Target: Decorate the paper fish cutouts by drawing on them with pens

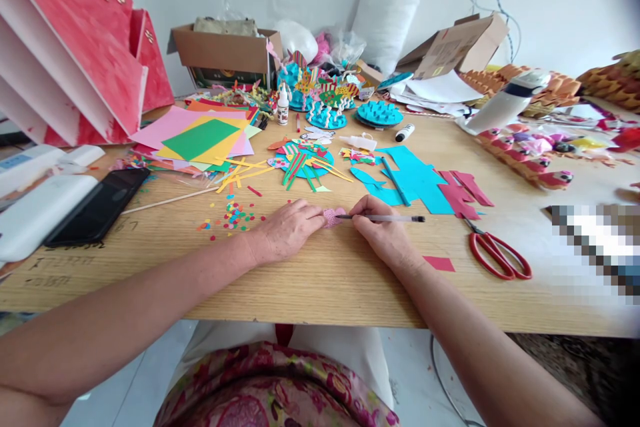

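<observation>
My right hand (379, 227) is closed around a slim pen (395, 218) with a greyish barrel and a black end. The pen's dark tip touches a small pink patterned paper cutout (331, 217) on the table. From the other side my left hand (290, 228) holds that cutout down, its fingers together at the edge. Left of this hand lie loose coloured paper dots (237, 215). Beyond both hands are a blue paper disc with paper strips (303, 165), blue cut paper (420, 177) and a blue pen (395, 181).
Red-handled scissors (500, 255) and a red paper scrap (440, 263) lie to the right. Coloured sheets (200, 137), a glue bottle (283, 105) and blue decorated discs (325, 117) stand farther back. At left are a black phone (100, 207) and a thin stick (170, 200).
</observation>
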`<action>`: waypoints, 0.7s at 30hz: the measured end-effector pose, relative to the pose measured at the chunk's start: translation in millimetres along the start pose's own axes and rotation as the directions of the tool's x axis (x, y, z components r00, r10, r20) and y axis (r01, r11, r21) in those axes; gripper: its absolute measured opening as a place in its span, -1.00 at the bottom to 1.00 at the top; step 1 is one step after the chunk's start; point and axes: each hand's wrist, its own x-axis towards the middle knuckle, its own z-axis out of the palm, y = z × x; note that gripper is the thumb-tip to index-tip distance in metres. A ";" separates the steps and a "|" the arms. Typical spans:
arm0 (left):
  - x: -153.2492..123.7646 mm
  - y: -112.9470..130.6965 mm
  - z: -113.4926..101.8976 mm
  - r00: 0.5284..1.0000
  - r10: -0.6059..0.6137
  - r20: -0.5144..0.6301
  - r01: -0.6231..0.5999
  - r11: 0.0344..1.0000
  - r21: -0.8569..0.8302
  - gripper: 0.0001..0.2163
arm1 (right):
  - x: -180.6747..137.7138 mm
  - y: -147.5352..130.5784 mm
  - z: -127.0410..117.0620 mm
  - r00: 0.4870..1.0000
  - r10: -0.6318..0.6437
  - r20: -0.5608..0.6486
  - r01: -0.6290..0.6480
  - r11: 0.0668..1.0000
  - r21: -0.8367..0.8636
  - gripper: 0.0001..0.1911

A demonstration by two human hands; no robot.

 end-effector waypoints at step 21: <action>-0.5 -1.5 3.4 1.000 0.010 -0.015 -0.009 1.000 0.014 -0.65 | -0.1 2.6 0.1 1.000 0.012 -0.007 -0.012 1.000 -0.013 -0.95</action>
